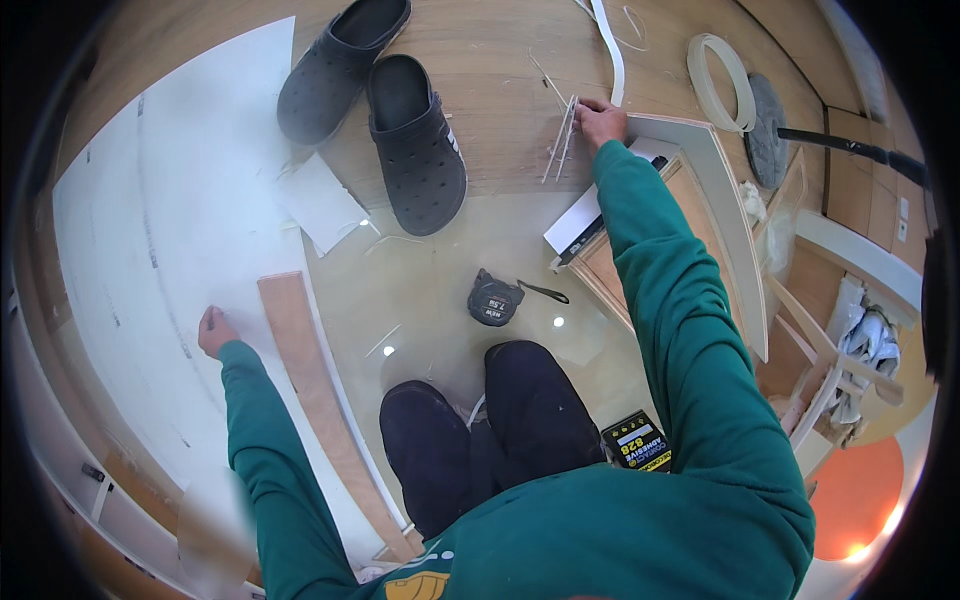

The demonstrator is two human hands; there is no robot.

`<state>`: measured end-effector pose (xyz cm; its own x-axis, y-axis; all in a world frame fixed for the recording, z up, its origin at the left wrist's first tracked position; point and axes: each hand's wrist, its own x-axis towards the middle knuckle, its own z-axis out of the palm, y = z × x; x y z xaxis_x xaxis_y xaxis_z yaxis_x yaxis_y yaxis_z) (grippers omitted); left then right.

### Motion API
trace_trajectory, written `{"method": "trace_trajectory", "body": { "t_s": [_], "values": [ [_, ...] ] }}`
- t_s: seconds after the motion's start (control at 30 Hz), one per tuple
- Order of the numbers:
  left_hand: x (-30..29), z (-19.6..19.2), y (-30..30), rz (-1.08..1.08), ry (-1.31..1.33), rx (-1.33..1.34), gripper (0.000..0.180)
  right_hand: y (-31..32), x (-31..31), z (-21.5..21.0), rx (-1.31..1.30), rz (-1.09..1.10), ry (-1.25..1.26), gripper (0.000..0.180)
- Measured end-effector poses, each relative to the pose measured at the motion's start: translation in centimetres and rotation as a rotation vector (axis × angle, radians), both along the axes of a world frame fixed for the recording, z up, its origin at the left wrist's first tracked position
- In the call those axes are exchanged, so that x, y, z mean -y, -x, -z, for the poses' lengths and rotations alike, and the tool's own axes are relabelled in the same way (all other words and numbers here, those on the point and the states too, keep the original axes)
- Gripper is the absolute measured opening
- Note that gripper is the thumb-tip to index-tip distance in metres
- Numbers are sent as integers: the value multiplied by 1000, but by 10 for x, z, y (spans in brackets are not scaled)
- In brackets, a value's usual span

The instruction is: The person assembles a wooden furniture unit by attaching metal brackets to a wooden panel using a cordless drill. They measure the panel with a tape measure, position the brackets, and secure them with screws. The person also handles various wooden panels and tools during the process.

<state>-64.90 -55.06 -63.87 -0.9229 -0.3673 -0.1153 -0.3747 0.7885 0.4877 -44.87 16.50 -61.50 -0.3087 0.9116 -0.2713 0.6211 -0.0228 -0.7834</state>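
Note:
My left hand (215, 331) is closed above a large white sheet (150, 230). What it holds, if anything, is too small to make out. Beside it a narrow reddish-brown wooden board (300, 350) lies along the sheet's edge. My right arm reaches far forward, and my right hand (602, 123) is closed round several thin pale strips (562, 140). Close to that hand stands a wooden drawer-like box (690, 200) with a white-edged panel. A black tape measure (494, 299) with a wrist strap rests on the glossy floor in front of my knees.
Two dark clogs (415, 150) stand ahead. A small white piece (322, 203) lies near them. A black-and-yellow adhesive tin (637, 442) is by my right thigh. Farther right are a roll of pale edging (720, 82), a grey oval pad (766, 130) and a wooden frame with cloths (868, 345).

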Motion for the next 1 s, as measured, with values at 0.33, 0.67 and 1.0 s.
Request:
{"method": "trace_trajectory", "body": {
  "t_s": [0.33,0.67,1.0],
  "values": [
    [-28,-6,-25,-28,129,66,27,-8,5,-2,128,-162,-26,19],
    [46,18,-43,131,9,37,20,60,21,-18,-146,-239,143,30],
    [15,-15,-75,-402,-672,140,20,72,13,-14,537,-790,-496,25]
  ]
}}
